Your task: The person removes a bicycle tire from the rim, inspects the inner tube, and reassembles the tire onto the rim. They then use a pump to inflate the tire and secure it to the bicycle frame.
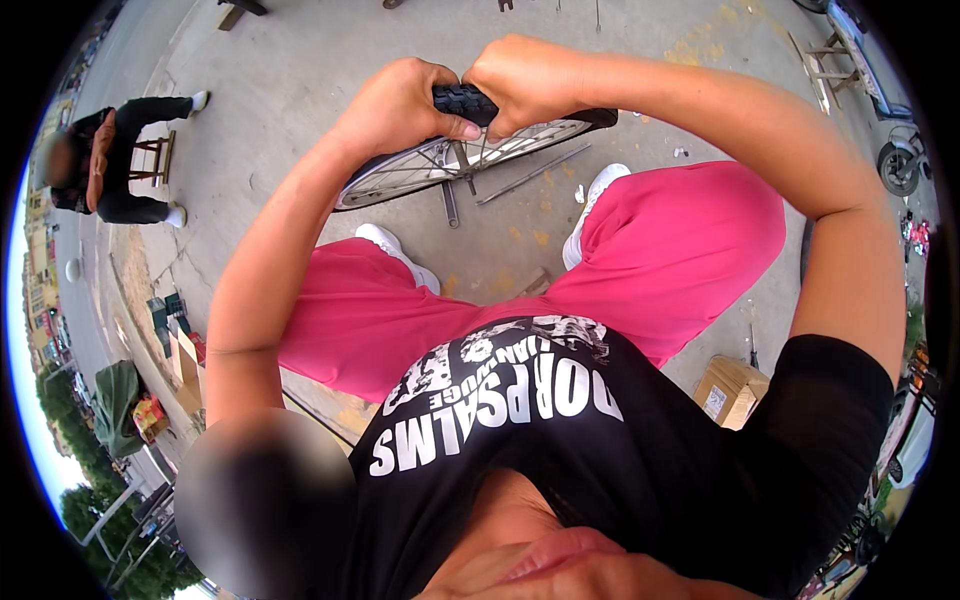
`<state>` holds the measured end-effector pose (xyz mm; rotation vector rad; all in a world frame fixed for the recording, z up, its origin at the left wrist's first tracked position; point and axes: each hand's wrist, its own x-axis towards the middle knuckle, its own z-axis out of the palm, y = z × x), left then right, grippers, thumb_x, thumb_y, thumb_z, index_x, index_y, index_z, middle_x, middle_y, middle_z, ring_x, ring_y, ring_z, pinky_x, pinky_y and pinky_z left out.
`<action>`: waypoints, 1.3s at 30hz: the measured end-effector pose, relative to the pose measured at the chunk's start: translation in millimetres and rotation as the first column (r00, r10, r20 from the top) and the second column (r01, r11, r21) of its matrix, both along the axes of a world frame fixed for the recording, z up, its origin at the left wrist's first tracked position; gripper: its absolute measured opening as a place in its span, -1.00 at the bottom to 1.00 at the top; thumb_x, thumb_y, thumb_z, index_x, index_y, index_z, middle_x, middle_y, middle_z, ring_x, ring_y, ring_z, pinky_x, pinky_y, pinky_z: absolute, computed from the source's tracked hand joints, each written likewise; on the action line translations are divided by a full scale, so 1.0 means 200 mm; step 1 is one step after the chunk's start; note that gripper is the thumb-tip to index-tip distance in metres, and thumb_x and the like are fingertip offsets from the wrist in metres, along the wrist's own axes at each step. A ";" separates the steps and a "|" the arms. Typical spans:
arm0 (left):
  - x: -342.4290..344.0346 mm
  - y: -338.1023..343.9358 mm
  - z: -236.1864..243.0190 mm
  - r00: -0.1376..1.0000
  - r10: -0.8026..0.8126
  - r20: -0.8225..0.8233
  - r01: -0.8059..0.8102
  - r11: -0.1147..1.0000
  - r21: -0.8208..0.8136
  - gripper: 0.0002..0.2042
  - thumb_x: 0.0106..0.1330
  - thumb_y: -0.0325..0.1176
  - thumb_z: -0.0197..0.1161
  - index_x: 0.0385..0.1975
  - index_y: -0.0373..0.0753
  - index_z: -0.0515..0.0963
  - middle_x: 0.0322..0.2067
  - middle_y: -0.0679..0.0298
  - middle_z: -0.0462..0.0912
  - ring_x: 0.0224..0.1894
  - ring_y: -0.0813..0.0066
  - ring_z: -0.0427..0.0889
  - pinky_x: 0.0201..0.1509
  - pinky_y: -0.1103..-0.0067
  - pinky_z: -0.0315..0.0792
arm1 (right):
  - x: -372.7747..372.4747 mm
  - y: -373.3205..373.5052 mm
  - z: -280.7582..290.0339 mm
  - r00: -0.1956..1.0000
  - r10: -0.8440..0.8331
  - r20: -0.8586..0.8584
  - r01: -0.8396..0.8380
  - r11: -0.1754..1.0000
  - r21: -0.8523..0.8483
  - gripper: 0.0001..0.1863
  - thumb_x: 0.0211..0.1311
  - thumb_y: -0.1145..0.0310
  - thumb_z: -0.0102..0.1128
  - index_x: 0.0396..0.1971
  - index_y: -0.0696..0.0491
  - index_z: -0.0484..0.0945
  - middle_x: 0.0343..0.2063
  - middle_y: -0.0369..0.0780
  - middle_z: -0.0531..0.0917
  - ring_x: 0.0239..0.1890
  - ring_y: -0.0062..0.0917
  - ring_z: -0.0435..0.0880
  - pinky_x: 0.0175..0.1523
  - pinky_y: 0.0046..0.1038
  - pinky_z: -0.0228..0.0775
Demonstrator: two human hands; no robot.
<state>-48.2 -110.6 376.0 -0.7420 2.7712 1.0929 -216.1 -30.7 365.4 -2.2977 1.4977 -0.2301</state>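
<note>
1. Head view: the spoked bicycle wheel point(420, 170) is in front of you, its lower part between and beyond your white sneakers point(600, 190), with its top edge toward you.
2. Your left hand point(405, 98) is clamped on the bicycle tyre point(465, 104), thumb on the near side and fingers over the top.
3. Your right hand point(525, 88) is clamped on the same tyre just beside it; a short stretch of black tread shows between the two.
4. Done, as far as you can judge here: the tyre lies around the rim along the arcs that show at left and right, and the spokes and hub are in place.
5. Left, by the look of your grip: the stretch at the top seems to be where the work is. Your hands cover most of it, so you cannot tell whether its edge sits inside the rim there.
6. You also cannot tell from this angle whether the tyre holds air.
7. A spanner-like metal bar point(451, 205) and a thin metal rod point(535, 173) lie on the concrete near the wheel, neither in your hands.
</note>
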 end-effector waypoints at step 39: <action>-0.07 0.00 0.04 0.986 -0.139 0.096 0.155 0.968 -0.196 -0.68 -0.11 -0.17 0.45 -0.42 -0.24 0.64 -0.50 0.11 0.65 -0.42 0.21 0.61 -0.28 0.44 0.43 | 0.00 0.06 0.03 0.998 -0.038 -0.042 0.038 0.999 0.002 -0.72 -0.32 0.34 0.36 -0.57 0.17 0.53 -0.67 -0.03 0.55 -0.52 -0.11 0.57 -0.41 -0.24 0.39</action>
